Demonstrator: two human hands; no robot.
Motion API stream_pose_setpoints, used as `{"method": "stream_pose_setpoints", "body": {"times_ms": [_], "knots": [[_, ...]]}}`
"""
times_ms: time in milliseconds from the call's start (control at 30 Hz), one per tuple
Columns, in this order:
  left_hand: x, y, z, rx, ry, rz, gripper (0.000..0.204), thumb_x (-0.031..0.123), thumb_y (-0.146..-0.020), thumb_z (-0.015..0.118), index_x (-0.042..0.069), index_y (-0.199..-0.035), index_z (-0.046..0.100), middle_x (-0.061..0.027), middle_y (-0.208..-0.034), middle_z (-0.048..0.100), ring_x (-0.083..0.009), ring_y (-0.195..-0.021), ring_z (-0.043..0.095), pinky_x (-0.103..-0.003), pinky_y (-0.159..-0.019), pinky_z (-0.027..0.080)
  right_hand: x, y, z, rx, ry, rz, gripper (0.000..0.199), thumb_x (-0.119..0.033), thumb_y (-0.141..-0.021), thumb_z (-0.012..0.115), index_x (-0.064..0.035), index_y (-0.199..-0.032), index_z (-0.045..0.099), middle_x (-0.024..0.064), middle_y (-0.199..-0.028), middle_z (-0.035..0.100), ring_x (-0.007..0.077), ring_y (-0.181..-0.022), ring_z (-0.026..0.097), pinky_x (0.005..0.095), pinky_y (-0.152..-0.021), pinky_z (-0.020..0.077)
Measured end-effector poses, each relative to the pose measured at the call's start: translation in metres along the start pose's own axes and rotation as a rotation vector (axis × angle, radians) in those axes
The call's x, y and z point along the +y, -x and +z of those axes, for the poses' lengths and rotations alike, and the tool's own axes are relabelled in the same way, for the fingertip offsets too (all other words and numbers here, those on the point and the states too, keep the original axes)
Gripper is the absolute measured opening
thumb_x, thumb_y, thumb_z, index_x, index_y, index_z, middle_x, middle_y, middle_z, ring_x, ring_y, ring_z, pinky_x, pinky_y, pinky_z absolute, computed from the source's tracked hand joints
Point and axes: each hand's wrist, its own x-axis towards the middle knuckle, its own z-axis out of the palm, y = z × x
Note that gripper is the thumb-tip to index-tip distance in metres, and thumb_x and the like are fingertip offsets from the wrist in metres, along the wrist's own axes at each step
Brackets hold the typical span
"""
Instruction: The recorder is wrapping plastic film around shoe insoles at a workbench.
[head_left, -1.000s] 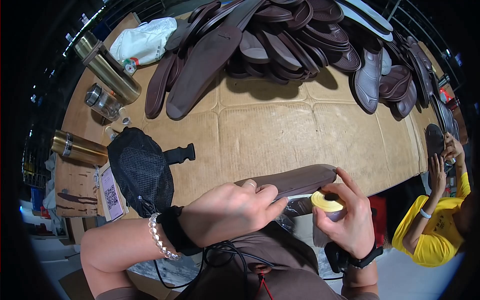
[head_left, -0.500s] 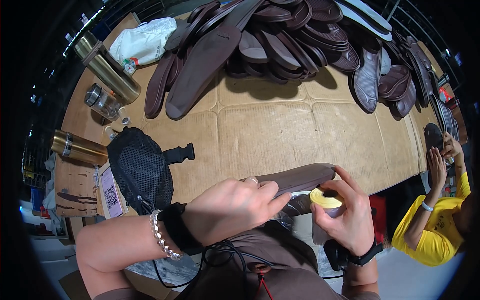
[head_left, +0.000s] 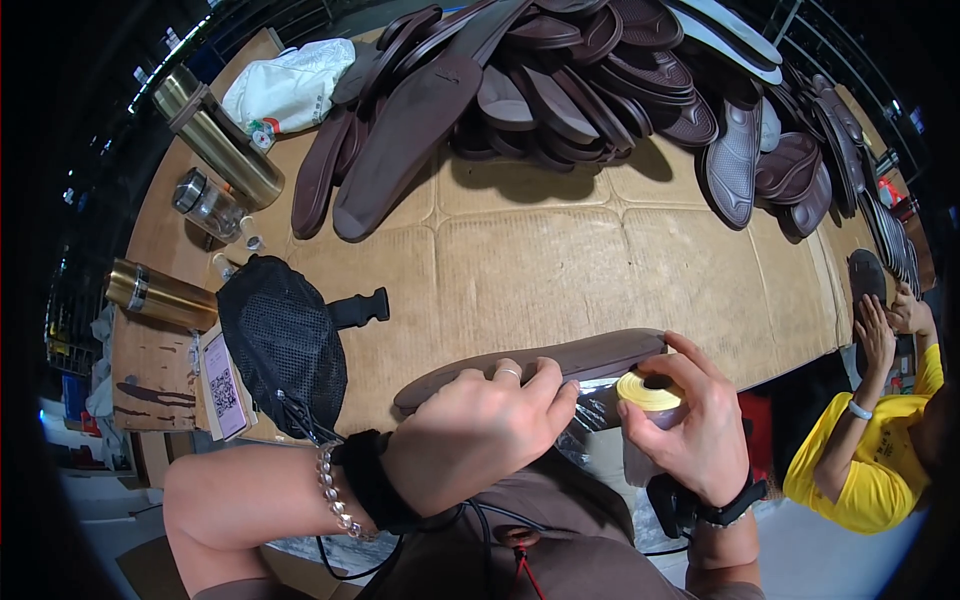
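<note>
Left hand (head_left: 490,425) bent over brown insole (head_left: 600,352), any pinch hidden; right hand (head_left: 692,420) curled around yellow tape roll (head_left: 648,401), one finger (head_left: 690,351) at insole's right end. Insole: sits at cardboard's (head_left: 540,270) near edge, looks light, flexible; probably best held by rim.

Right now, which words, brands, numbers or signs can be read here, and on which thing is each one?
No words can be read clearly.
Pink card: QR code; other marks too small.
White bag: print too small.
Yellow shirt: dark print, too blurred.
Large brown insole: small mark, unreadable.
Yellow roll: no print visible.
</note>
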Motion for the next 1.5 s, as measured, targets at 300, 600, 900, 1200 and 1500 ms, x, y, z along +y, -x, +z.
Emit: {"method": "stream_pose_setpoints", "body": {"times_ms": [300,600,900,1200,1500], "knots": [[0.004,0.005,0.005,0.052,0.095,-0.046,0.044,0.041,-0.093,0.066,0.015,-0.129,0.069,-0.0063,-0.103,0.064,-0.017,-0.08,0.067,-0.025,-0.064,0.058,0.001,0.002,-0.006,-0.027,0.005,-0.041,0.046,-0.021,-0.073,0.083,0.0027,-0.11,0.066,0.0286,-0.119,0.066,0.0438,-0.115,0.068,0.0467,-0.09,0.0581],[0.006,0.006,0.005,0.023,0.104,-0.053,0.045,0.038,-0.093,0.066,0.016,-0.132,0.07,-0.0085,-0.106,0.064,-0.0187,-0.083,0.069,-0.025,-0.066,0.059,0.015,0.008,-0.01,0.008,-0.045,-0.031,0.046,-0.02,-0.076,0.083,0.0018,-0.112,0.064,0.027,-0.122,0.065,0.0428,-0.112,0.069,0.0445,-0.089,0.0573],[0.009,0.009,0.01,0.043,0.15,-0.08,0.045,0.031,-0.091,0.068,0.015,-0.133,0.07,-0.0093,-0.108,0.063,-0.0187,-0.08,0.066,-0.025,-0.067,0.058,0.012,0.007,-0.006,0.144,0.114,0.084,0.04,-0.024,-0.081,0.086,0.0013,-0.104,0.066,0.0208,-0.11,0.065,0.0408,-0.089,0.069,0.044,-0.076,0.0557],[0.013,0.009,0.008,0.082,0.165,-0.1,0.047,0.022,-0.088,0.067,0.015,-0.134,0.069,-0.0098,-0.11,0.063,-0.0188,-0.079,0.064,-0.026,-0.07,0.059,0.025,0.007,-0.003,0.21,0.218,0.116,0.044,-0.031,-0.08,0.088,-0.0007,-0.102,0.065,0.0186,-0.106,0.063,0.0378,-0.089,0.067,0.0431,-0.074,0.0549],[0.014,0.01,0.008,0.095,0.165,-0.102,0.046,0.022,-0.088,0.067,0.014,-0.134,0.07,-0.0119,-0.112,0.064,-0.0202,-0.078,0.064,-0.026,-0.07,0.059,0.023,0.001,0.0,0.285,0.342,0.135,0.046,-0.034,-0.079,0.088,-0.0024,-0.102,0.063,0.0177,-0.108,0.061,0.0366,-0.088,0.066,0.0438,-0.074,0.0545]]}}
